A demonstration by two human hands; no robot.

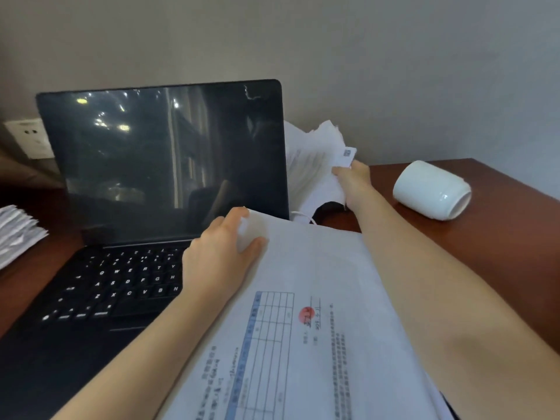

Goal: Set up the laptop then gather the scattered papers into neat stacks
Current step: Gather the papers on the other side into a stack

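Observation:
A black laptop (157, 177) stands open on the dark wooden desk (500, 237), its screen dark. My left hand (221, 259) pinches the far corner of a large printed sheet (303, 328) that lies over the laptop's right side. My right hand (353, 183) reaches behind the screen's right edge and grips a bundle of loose white papers (315, 156) lifted off the desk. Another pile of papers (16, 231) lies at the left edge.
A white mug (431, 190) lies on its side on the desk to the right of my right hand. A wall socket (30, 137) sits on the wall behind the laptop at left. A white cable and a dark object (328, 207) lie under the lifted papers.

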